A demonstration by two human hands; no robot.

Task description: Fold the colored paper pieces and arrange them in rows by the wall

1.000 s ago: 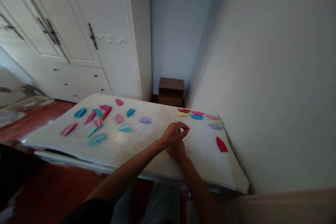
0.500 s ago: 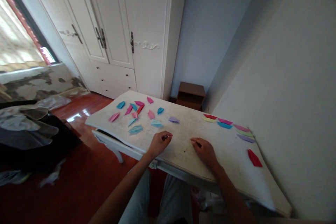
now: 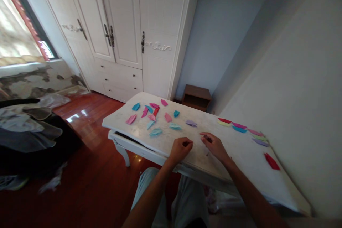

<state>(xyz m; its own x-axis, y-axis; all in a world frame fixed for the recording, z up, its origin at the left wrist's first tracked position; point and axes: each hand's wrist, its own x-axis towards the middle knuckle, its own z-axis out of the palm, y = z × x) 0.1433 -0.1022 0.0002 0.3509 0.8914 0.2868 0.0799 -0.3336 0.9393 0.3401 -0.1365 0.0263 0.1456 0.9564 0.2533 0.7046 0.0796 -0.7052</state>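
My left hand (image 3: 181, 149) is curled over the front middle of the table, its fingertips drawn together. Across a small gap, my right hand (image 3: 214, 145) has thumb and forefinger pinched. If either holds something, it is too small or thin to make out. Nearest to both lies a purple folded paper piece (image 3: 191, 123). Left of it are light-blue folded paper pieces (image 3: 156, 132), pink ones (image 3: 131, 119), darker blue ones (image 3: 136, 106) and a red one (image 3: 156, 111), loosely scattered.
The white table (image 3: 240, 171) has an open drawer (image 3: 136, 144) at its front left. Along the right back edge lie paired paper pieces (image 3: 239, 128), with a red one (image 3: 271, 161) nearer. A wardrobe (image 3: 120, 25) and brown cabinet (image 3: 197, 97) stand behind; a cloth-covered black object (image 3: 40, 142) is left.
The view has turned a little to the left, so the table and papers sit farther right. Both hands remain curled above the table, with a similar gap between them.
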